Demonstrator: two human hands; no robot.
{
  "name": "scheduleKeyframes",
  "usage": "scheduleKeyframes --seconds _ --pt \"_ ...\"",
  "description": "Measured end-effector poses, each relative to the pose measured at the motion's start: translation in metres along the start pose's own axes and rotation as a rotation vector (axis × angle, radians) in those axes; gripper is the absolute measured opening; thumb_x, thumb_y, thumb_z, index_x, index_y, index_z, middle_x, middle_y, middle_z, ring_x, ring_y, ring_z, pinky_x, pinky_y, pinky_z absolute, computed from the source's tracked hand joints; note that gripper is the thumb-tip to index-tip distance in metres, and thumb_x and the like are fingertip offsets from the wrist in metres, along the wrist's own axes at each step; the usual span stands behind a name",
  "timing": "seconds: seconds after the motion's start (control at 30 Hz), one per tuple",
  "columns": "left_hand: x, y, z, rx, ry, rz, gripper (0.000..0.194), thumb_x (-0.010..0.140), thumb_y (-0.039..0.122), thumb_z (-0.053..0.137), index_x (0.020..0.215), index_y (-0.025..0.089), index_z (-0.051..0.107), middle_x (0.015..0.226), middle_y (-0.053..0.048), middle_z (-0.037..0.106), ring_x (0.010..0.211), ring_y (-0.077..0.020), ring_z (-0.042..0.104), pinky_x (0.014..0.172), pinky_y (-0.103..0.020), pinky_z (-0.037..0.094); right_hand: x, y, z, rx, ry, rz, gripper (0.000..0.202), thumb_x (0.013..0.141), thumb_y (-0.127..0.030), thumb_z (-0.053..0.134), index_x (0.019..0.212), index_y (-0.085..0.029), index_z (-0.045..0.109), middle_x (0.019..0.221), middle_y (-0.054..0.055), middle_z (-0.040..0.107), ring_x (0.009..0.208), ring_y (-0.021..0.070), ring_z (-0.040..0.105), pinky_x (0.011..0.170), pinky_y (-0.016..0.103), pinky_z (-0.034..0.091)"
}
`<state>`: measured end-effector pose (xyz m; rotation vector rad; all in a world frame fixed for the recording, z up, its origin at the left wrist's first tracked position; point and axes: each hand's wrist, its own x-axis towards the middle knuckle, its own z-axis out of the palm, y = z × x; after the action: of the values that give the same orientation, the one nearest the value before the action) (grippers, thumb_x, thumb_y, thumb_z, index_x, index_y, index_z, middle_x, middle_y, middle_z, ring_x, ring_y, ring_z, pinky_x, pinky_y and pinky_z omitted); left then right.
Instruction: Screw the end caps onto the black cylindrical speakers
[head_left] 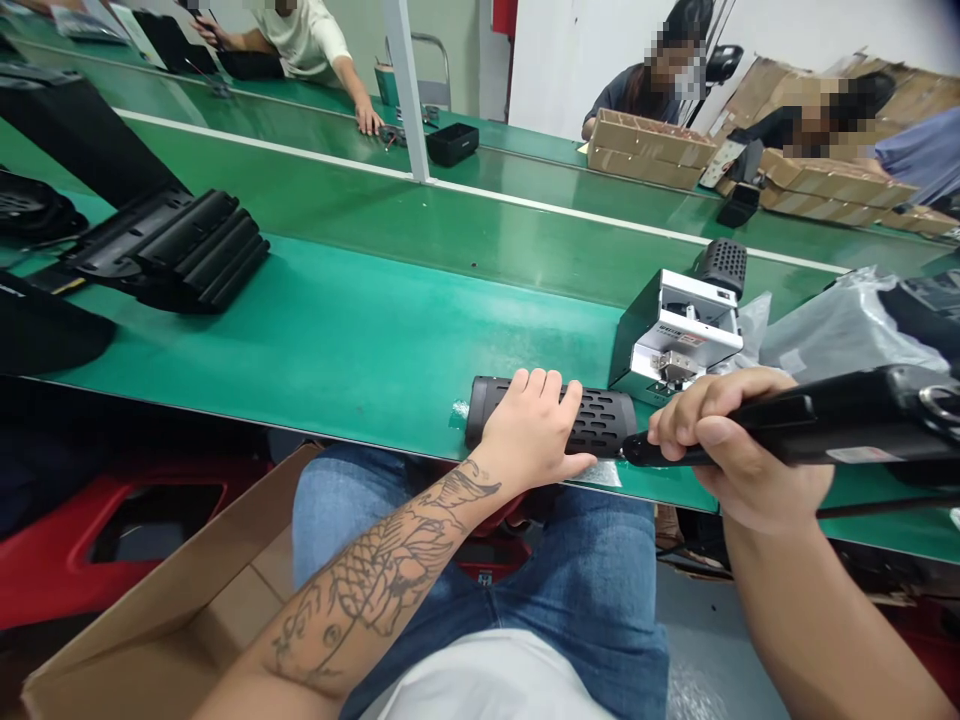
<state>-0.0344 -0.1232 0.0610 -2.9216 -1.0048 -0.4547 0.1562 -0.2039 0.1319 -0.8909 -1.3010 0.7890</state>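
Observation:
A black slotted cylinder [600, 418] lies on its side at the front edge of the green table. My left hand [534, 425] is wrapped over it, fingers on top and thumb at the near side. My right hand [742, 440] grips a long black power screwdriver [832, 415], held level from the right. The driver's tip meets or nearly meets the cylinder's right end; a screw there is too small to make out. Just behind my right hand stands a silver and black boxy device [679, 335], with metal parts inside its open face.
Black finned housings [202, 250] stand at the left of the green table [360, 350]. A plastic-wrapped bundle [847, 325] lies at the right, near a perforated black cylinder [724, 265]. Cardboard boxes [649, 148] and people are across the line. An open carton [172, 590] sits below left.

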Motion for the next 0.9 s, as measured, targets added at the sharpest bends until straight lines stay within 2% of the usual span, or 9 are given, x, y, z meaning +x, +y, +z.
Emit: scheduleKeyframes --seconds 0.13,0.27,0.4,0.5,0.6,0.67,0.77,0.83,0.9 --pt "-0.001 0.002 0.001 0.014 0.002 -0.001 0.092 0.085 0.074 0.069 0.144 0.005 0.056 0.124 -0.023 0.062 0.114 -0.0400 0.054 0.103 -0.052 0.036 0.004 -0.011 0.000 -0.012 0.043 -0.010 0.012 0.084 -0.020 0.085 0.085 -0.022 0.073 0.065 0.000 0.067 0.051 0.0195 0.066 0.056 0.040 0.060" --pt "-0.001 0.009 0.002 0.025 -0.003 -0.013 0.093 0.088 0.074 0.067 0.145 0.003 0.055 0.126 -0.025 0.062 0.115 -0.0412 0.054 0.105 -0.055 0.036 0.028 -0.017 -0.012 -0.084 0.291 -0.219 0.012 0.078 -0.015 0.083 0.076 -0.017 0.072 0.060 0.002 0.064 0.045 0.0201 0.062 0.048 0.039 0.056" --pt "0.000 0.019 0.000 0.021 -0.030 -0.038 0.093 0.089 0.075 0.065 0.146 0.003 0.055 0.128 -0.026 0.061 0.116 -0.0416 0.054 0.104 -0.055 0.036 0.061 0.006 -0.044 -0.283 0.579 -0.340 0.018 0.076 -0.013 0.083 0.074 -0.019 0.066 0.058 0.000 0.062 0.047 0.0209 0.064 0.049 0.035 0.054" --pt "0.000 0.018 -0.007 -0.010 -0.074 -0.043 0.091 0.092 0.074 0.061 0.149 0.004 0.053 0.131 -0.025 0.061 0.118 -0.0412 0.054 0.104 -0.054 0.038 0.076 0.032 -0.065 -0.410 0.628 -0.331 0.021 0.077 -0.023 0.081 0.070 -0.021 0.061 0.054 -0.003 0.059 0.045 0.0197 0.064 0.047 0.033 0.053" --pt "-0.004 0.004 -0.016 -0.065 -0.117 0.009 0.092 0.090 0.072 0.065 0.154 0.009 0.050 0.134 -0.022 0.061 0.122 -0.0391 0.054 0.107 -0.051 0.039 0.078 0.047 -0.075 -0.452 0.644 -0.308 0.021 0.076 -0.028 0.078 0.069 -0.021 0.059 0.052 -0.004 0.057 0.043 0.0183 0.062 0.045 0.032 0.052" --pt "-0.006 -0.009 -0.020 -0.082 -0.137 0.048 0.097 0.083 0.071 0.073 0.158 0.014 0.047 0.138 -0.020 0.060 0.129 -0.0399 0.052 0.113 -0.051 0.035 0.076 0.046 -0.073 -0.445 0.646 -0.274 0.020 0.074 -0.028 0.077 0.069 -0.021 0.059 0.051 -0.004 0.058 0.042 0.0179 0.061 0.043 0.031 0.051" --pt "-0.010 -0.027 -0.021 -0.083 -0.158 0.045 0.105 0.075 0.072 0.078 0.160 0.020 0.045 0.140 -0.019 0.060 0.132 -0.0417 0.052 0.119 -0.054 0.029 0.068 0.026 -0.058 -0.397 0.670 -0.262 0.016 0.070 -0.024 0.077 0.070 -0.022 0.060 0.051 -0.004 0.057 0.040 0.0179 0.058 0.042 0.032 0.052" --pt "-0.012 -0.033 -0.020 -0.097 -0.186 0.023 0.104 0.075 0.072 0.077 0.160 0.021 0.045 0.134 -0.017 0.063 0.124 -0.0398 0.057 0.114 -0.053 0.035 0.060 0.005 -0.041 -0.348 0.664 -0.328 0.015 0.070 -0.020 0.076 0.070 -0.022 0.062 0.053 -0.004 0.058 0.040 0.0190 0.058 0.041 0.035 0.053" --pt "-0.013 -0.035 -0.018 -0.115 -0.214 0.002 0.102 0.076 0.070 0.076 0.161 0.023 0.043 0.127 -0.015 0.066 0.113 -0.0369 0.062 0.103 -0.050 0.042 0.048 -0.018 -0.022 -0.268 0.565 -0.375 0.015 0.071 -0.018 0.078 0.069 -0.020 0.064 0.055 -0.002 0.060 0.039 0.0202 0.059 0.040 0.037 0.053"
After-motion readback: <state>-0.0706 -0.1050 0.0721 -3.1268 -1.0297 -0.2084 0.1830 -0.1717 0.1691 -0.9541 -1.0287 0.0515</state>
